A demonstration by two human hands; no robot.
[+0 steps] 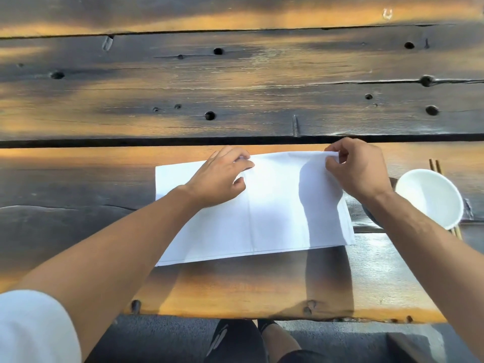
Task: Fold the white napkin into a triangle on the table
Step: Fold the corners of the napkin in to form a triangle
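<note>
The white napkin [272, 210] lies spread as a wide rectangle on the near plank of the wooden table [235, 286], with a vertical crease near its middle. My left hand [220, 176] rests on the napkin's far edge near the crease, its fingers curled on the cloth. At the far right corner my right hand [358, 166] pinches the napkin between thumb and fingers, and that corner is lifted slightly off the wood.
A white bowl [429, 197] stands just right of the napkin, with wooden chopsticks [434, 166] under it. The table's near edge runs below the napkin; my legs and shoes [235, 339] show beneath it.
</note>
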